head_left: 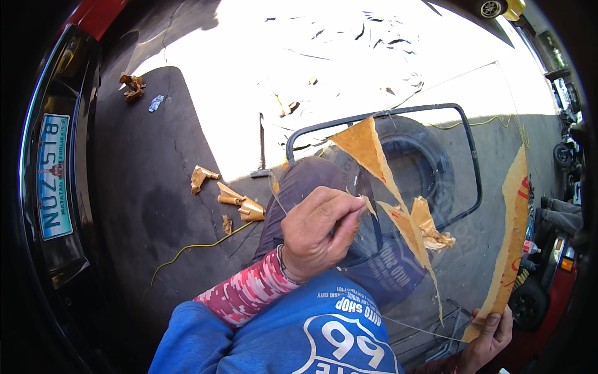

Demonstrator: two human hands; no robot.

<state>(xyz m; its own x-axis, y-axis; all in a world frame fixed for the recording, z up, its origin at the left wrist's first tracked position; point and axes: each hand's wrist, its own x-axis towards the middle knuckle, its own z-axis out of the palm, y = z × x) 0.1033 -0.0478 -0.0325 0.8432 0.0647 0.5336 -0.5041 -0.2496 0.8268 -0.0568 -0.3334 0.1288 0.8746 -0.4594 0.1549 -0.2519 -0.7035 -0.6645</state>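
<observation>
My left hand [319, 232], in a red-and-white digital-camouflage sleeve, is raised in front of my lap. Its thumb and forefinger are pinched on a small torn paper scrap [370, 206]. At the lower right my right hand [492, 340] grips the bottom end of a long brown masking-paper strip [511, 230], which stands upright with a ragged left edge and red markings. Between the hands are a pointed brown paper piece [364, 146] and a narrow torn strip [411, 237]; what supports them I cannot tell. A crumpled brown paper [428, 227] is beside them.
A tire [430, 149] and a black metal frame [470, 143] are before me. Paper scraps [243, 202] and a yellow cord [190, 248] lie on the floor at left. A dark car rear [81, 206] stands far left, another vehicle [560, 268] at right.
</observation>
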